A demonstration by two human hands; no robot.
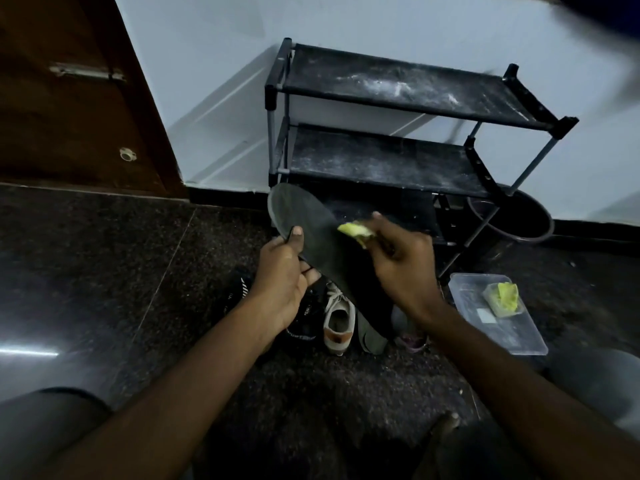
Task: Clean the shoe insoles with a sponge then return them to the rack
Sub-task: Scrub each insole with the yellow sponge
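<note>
A dark grey insole point(304, 223) is held up over the floor, toe end pointing up and left. My left hand point(282, 271) grips its left edge, thumb on top and fingers curled underneath. My right hand point(401, 258) pinches a yellow-green sponge point(355, 232) and presses it against the insole's right edge. The black shoe rack point(398, 109) stands behind against the wall, its two dusty shelves bare.
Several shoes lie on the floor below my hands, among them a white sneaker point(339, 320) and a black one point(301, 323). A clear plastic tub point(502, 327) with another yellow sponge point(505, 299) sits at the right. A dark bucket point(512, 216) stands behind the rack. A wooden door point(69, 98) is at the left.
</note>
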